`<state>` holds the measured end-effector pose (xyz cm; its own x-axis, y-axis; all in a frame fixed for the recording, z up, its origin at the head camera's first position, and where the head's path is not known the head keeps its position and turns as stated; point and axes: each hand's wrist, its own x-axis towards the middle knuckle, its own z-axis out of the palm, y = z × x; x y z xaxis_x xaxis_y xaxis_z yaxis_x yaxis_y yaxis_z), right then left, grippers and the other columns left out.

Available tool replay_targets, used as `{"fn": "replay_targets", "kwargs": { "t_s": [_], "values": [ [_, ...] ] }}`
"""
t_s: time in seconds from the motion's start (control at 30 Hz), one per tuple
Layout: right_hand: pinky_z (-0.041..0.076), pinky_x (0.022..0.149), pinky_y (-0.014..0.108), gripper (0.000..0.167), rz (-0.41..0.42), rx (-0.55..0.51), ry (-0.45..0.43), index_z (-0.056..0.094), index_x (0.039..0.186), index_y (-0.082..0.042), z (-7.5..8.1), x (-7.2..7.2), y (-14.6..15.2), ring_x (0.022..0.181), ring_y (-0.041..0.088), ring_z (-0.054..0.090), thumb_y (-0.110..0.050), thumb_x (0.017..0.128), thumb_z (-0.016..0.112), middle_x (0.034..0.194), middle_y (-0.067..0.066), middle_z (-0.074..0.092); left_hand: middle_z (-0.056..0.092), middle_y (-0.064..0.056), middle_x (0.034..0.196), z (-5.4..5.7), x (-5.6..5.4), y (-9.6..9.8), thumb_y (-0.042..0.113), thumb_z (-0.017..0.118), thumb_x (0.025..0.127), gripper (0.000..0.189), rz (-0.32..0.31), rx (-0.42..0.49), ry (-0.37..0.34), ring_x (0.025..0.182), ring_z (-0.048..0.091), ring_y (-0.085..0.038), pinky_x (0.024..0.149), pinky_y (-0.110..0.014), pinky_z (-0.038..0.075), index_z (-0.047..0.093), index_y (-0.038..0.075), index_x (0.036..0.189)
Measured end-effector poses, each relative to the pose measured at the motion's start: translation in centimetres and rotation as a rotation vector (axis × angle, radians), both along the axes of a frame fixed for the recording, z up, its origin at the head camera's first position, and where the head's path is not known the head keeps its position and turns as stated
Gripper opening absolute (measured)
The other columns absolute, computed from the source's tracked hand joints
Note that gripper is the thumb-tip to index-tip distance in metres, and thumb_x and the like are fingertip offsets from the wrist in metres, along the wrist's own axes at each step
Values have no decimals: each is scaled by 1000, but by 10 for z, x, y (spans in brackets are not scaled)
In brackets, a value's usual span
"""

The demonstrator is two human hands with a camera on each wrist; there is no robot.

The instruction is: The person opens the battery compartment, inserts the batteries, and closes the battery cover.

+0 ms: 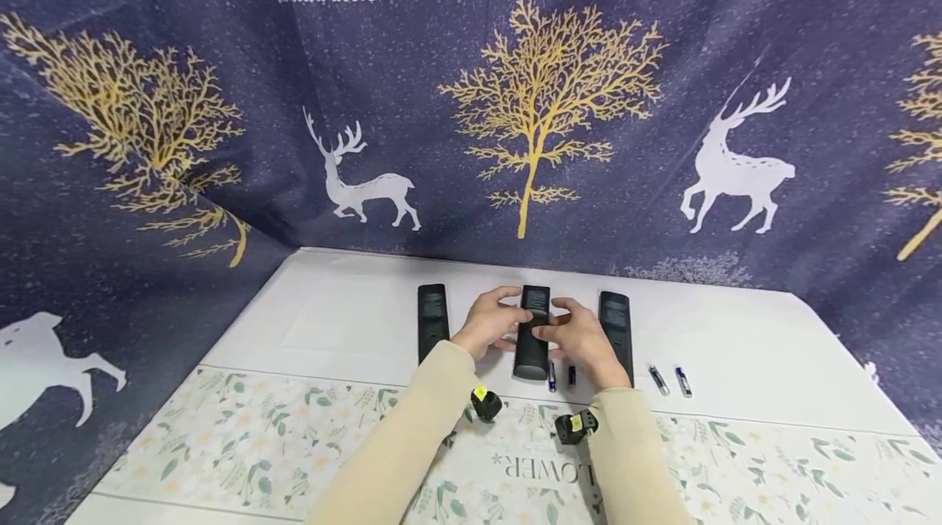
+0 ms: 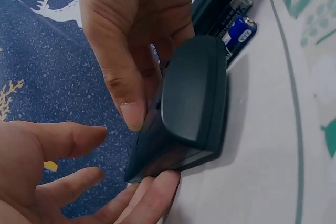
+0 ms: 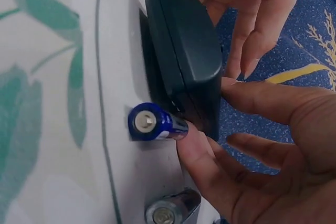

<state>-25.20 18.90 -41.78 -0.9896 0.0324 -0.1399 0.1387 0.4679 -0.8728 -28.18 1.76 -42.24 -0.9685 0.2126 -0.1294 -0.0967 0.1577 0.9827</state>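
A black remote control (image 1: 531,349) lies back side up between both hands at the middle of the white table. My left hand (image 1: 489,320) holds it from the left, thumb over the back and fingers along the side. From the right, my right hand (image 1: 585,337) grips it, its thumb pressed on the back and other fingers at the side edge. In the right wrist view, a blue battery (image 3: 157,123) lies close by the remote and the right fingers, with a second battery (image 3: 173,208) beside it. The remote's rounded end (image 2: 191,93) faces the left wrist camera.
Another black remote (image 1: 432,316) lies to the left, and a third remote (image 1: 616,316) sits partly behind the right forearm. Farther right are two batteries, one battery (image 1: 658,379) beside another battery (image 1: 684,382). A floral cloth (image 1: 294,435) covers the near table; a dark curtain (image 1: 456,181) hangs behind.
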Motion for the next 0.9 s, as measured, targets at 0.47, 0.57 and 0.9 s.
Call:
{"fn": "replay_targets", "kwargs": {
  "t_s": [0.47,0.57,0.9],
  "values": [
    [62,85,41,66,17,-61,24,50,156,-3,5,2,6,105,34,71,-12,97,79,139,29,58,71,-18,121,-7,-5,1,-3,72,93,59,35,119,-38,89,75,-23,75,-36,64,57,1,151],
    [62,87,41,65,19,-103,24,51,156,-3,10,4,8,101,32,74,-10,97,79,141,30,57,72,-16,122,-8,-4,1,-2,72,95,58,38,140,-49,90,74,-21,80,-36,64,57,2,151],
    [64,82,41,67,103,-118,78,50,158,-6,28,8,15,117,41,68,-10,98,79,150,28,51,71,-10,127,1,-6,-1,9,71,102,58,-20,190,20,101,74,-27,83,-38,63,55,17,156]
  ]
}}
